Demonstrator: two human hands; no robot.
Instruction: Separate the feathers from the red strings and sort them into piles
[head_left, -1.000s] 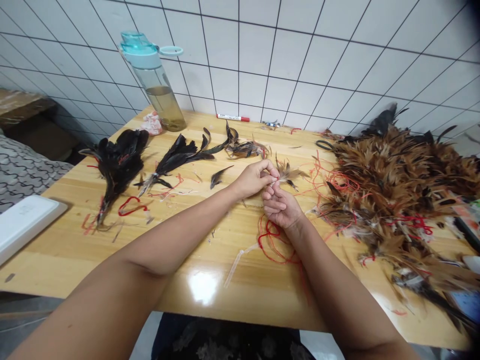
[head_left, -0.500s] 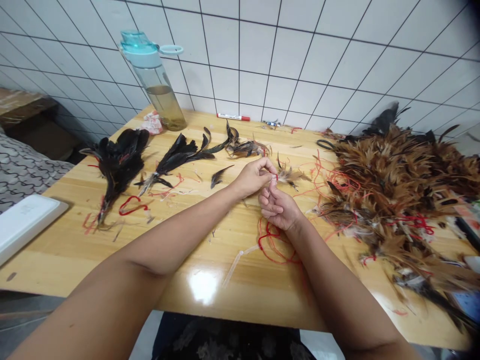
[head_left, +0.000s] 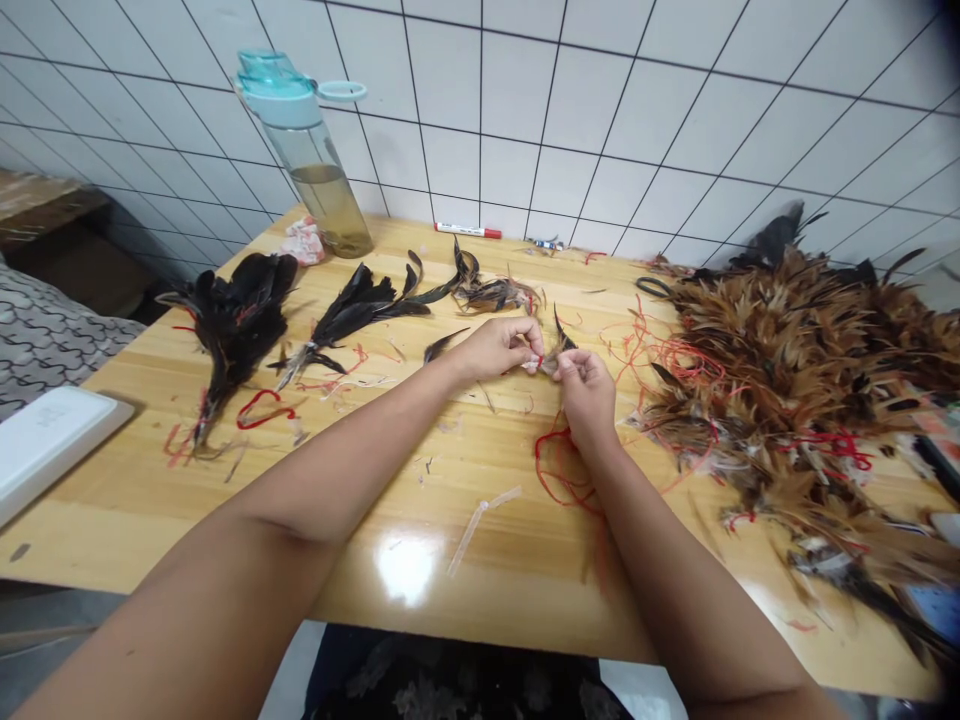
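My left hand (head_left: 501, 350) is closed in a pinch on the pale quill end of a small feather bundle (head_left: 552, 358), with a bit of red string round it. Facing it from the right, my right hand (head_left: 589, 392) pinches the feathered part, and its fingers cover most of the brown plumes. One dark feather tip stands up behind the fingertips. Loops of red string (head_left: 551, 478) lie on the table below my right hand and partly under the wrist. A single dark feather (head_left: 444, 344) lies behind my left wrist.
A large pile of brown feathers (head_left: 795, 340) covers the table's right side. Black feather bundles (head_left: 244, 310) lie at the left. A water bottle (head_left: 319, 170) and a red-and-white marker (head_left: 469, 230) stand or lie by the tiled wall. A white box (head_left: 56, 445) sits at the left edge.
My right hand has moved up and right, away from the left fingertips, and has closed over the plumes. The red string loops have shifted, leaving the clear strip apart from them.
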